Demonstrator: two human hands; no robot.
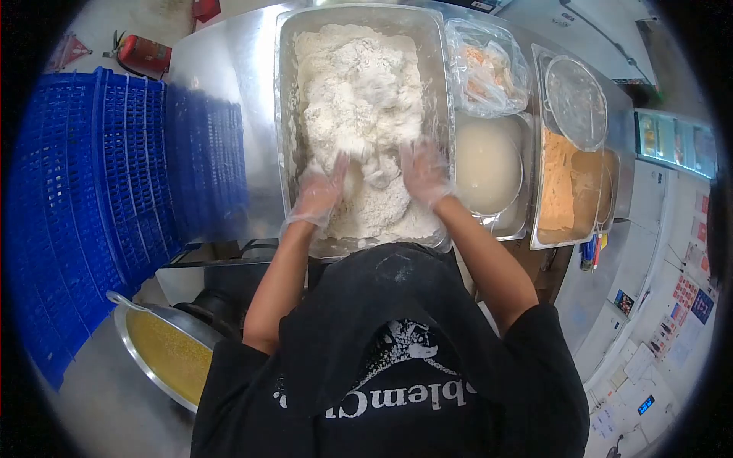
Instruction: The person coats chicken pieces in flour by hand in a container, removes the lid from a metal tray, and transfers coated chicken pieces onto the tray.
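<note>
White flour [363, 91] in a metal tray [285, 91], left hand [316, 195] and right hand [425, 174] against it, fingers outstretched.

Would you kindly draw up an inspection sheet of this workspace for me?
Surface: shiny metal table.
Job's things: lumpy white powder heaped in a tub.
Clutter: bag, pale mixture and orange material, right of the tub.
Hands: left hand and right hand in clear gloves, at the powder, slightly blurred.
Cables: nothing seen.
Surroundings: blue crates and extinguisher left; bowl with yellow contents lower left.
</note>
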